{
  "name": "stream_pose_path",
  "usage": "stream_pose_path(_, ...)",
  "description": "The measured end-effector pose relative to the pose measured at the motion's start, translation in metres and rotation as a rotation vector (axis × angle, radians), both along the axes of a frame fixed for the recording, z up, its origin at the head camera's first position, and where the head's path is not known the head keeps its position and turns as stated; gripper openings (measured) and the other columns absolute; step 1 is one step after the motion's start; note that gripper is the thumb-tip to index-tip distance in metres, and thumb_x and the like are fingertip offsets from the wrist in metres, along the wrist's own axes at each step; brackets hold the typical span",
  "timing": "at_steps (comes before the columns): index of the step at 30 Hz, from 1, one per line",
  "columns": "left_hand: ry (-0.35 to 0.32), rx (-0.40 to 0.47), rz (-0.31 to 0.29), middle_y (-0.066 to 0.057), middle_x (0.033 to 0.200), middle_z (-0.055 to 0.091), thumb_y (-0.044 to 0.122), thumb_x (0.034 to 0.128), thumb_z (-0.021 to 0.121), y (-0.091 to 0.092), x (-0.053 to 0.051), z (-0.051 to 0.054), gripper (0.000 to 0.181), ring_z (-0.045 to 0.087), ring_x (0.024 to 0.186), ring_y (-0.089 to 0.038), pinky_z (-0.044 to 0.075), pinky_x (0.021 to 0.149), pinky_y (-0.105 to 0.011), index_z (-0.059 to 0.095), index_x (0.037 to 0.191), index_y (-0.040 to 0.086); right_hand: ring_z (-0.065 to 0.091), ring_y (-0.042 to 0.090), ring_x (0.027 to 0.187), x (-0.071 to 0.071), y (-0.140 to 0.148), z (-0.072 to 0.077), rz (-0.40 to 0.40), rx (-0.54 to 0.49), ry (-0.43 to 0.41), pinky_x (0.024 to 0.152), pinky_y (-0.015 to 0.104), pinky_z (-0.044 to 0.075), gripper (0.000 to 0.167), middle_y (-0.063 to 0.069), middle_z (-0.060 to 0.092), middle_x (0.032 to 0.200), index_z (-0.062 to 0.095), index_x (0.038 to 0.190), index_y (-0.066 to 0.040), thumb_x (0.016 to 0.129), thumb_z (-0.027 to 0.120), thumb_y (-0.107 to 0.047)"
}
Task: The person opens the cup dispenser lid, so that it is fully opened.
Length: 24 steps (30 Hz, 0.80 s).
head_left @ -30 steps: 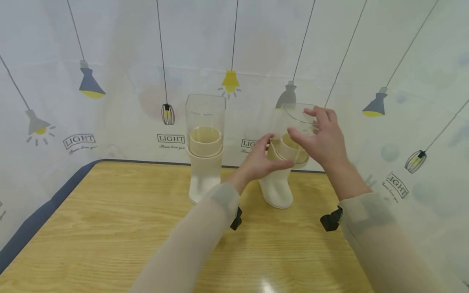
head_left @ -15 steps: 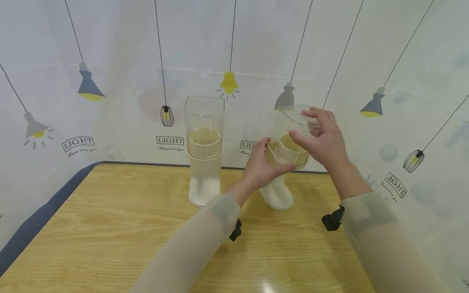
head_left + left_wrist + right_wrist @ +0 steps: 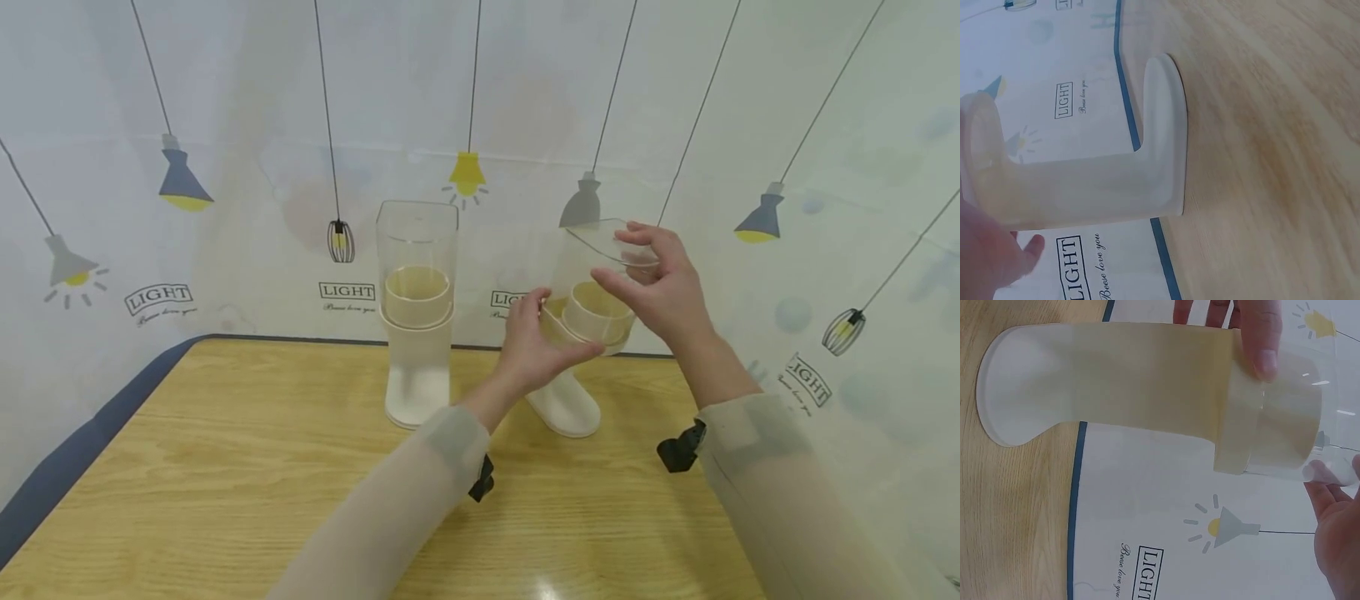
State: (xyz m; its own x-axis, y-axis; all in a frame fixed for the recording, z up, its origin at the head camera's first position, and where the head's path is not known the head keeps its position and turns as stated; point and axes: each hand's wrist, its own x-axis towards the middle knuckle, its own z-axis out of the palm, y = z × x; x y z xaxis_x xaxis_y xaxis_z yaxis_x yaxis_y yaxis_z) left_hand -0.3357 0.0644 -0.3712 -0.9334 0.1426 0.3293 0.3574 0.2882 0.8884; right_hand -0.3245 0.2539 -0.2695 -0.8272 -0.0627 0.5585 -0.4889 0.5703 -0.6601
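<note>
A white boot-shaped stand (image 3: 562,408) is upright on the table at the right, with a clear, open-topped square sleeve (image 3: 573,262) round the cream ring (image 3: 596,312) at its top. My left hand (image 3: 528,346) grips this stand at its collar, with the thumb over the seam between collar and sleeve, as the right wrist view shows. Near the sleeve's upper rim, my right hand (image 3: 667,287) holds the clear wall between thumb and fingers. The sleeve sits turned, one corner towards the left. A matching boot-shaped stand (image 3: 418,375) with its own clear sleeve (image 3: 416,237) is at the left, untouched.
The wooden table (image 3: 262,475) ends close behind both stands at a dark blue edge. Behind it hangs a pale backdrop (image 3: 255,167) printed with lamps and the word LIGHT. Black wrist cameras (image 3: 678,450) sit at both cuffs.
The clear sleeve on the right stand has turned a little, and its near left edge has shifted left. My left hand has moved slightly left and down with it. The left stand stays put.
</note>
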Motion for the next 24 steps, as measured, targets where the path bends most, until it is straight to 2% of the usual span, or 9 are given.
stream_pose_path(3, -0.005, 0.044, -0.054, -0.009, 0.167, 0.040, 0.042, 0.0760, 0.102, 0.003, -0.003, 0.003, 0.123, 0.046, 0.151, -0.025, 0.044, 0.125, -0.047, 0.027, 0.171, 0.017, 0.066, 0.033, 0.130, 0.001, -0.001, 0.000, 0.013, -0.013, -0.018, 0.113, 0.036, 0.057, 0.058, -0.004, 0.049, 0.166, 0.063, 0.149, -0.016, 0.097, 0.085, -0.029)
stream_pose_path(6, -0.010, 0.076, -0.083, -0.009, 0.169, 0.039, 0.039, 0.0747, 0.103, 0.008, -0.005, 0.005, 0.128, 0.044, 0.153, -0.026, 0.041, 0.128, -0.049, 0.022, 0.171, 0.018, 0.062, 0.035, 0.136, 0.001, -0.002, -0.001, 0.034, -0.042, -0.052, 0.120, 0.048, 0.053, 0.062, -0.004, 0.044, 0.170, 0.059, 0.152, -0.015, 0.097, 0.084, -0.031)
stream_pose_path(8, -0.013, 0.085, -0.078, -0.009, 0.166, 0.041, 0.038, 0.0740, 0.104, 0.011, -0.006, 0.006, 0.126, 0.046, 0.151, -0.026, 0.042, 0.127, -0.049, 0.023, 0.169, 0.018, 0.059, 0.036, 0.141, 0.002, -0.003, -0.003, 0.039, -0.062, -0.088, 0.121, 0.055, 0.050, 0.067, -0.006, 0.039, 0.173, 0.055, 0.155, -0.016, 0.097, 0.084, -0.034)
stream_pose_path(11, -0.021, 0.096, -0.068, -0.008, 0.164, 0.043, 0.037, 0.0742, 0.104, 0.013, -0.006, 0.004, 0.123, 0.048, 0.148, -0.025, 0.044, 0.124, -0.049, 0.025, 0.167, 0.020, 0.055, 0.039, 0.148, 0.004, -0.005, -0.005, 0.033, -0.093, -0.136, 0.121, 0.058, 0.049, 0.073, -0.007, 0.033, 0.176, 0.048, 0.157, -0.017, 0.097, 0.084, -0.039)
stream_pose_path(16, -0.016, 0.094, -0.058, -0.008, 0.165, 0.042, 0.039, 0.0735, 0.104, 0.015, -0.007, 0.001, 0.125, 0.047, 0.149, -0.025, 0.046, 0.123, -0.047, 0.024, 0.168, 0.020, 0.052, 0.038, 0.153, 0.005, -0.013, -0.006, -0.012, -0.137, -0.181, 0.121, 0.061, 0.048, 0.085, -0.003, 0.039, 0.175, 0.040, 0.156, -0.019, 0.093, 0.088, -0.047)
stream_pose_path(21, -0.006, 0.045, -0.013, -0.008, 0.164, 0.044, 0.047, 0.0697, 0.105, 0.019, -0.008, 0.003, 0.127, 0.048, 0.148, -0.025, 0.050, 0.120, -0.046, 0.026, 0.166, 0.021, 0.054, 0.037, 0.153, 0.007, -0.024, -0.007, -0.087, -0.166, -0.170, 0.121, 0.062, 0.049, 0.095, 0.002, 0.042, 0.174, 0.035, 0.158, -0.023, 0.088, 0.090, -0.054)
stream_pose_path(24, -0.001, 0.026, -0.002, -0.008, 0.162, 0.045, 0.048, 0.0706, 0.104, 0.020, -0.010, 0.005, 0.124, 0.052, 0.144, -0.026, 0.053, 0.115, -0.045, 0.028, 0.164, 0.021, 0.058, 0.035, 0.149, 0.007, -0.028, -0.006, -0.132, -0.181, -0.146, 0.118, 0.060, 0.053, 0.094, 0.005, 0.046, 0.171, 0.037, 0.157, -0.023, 0.087, 0.090, -0.057)
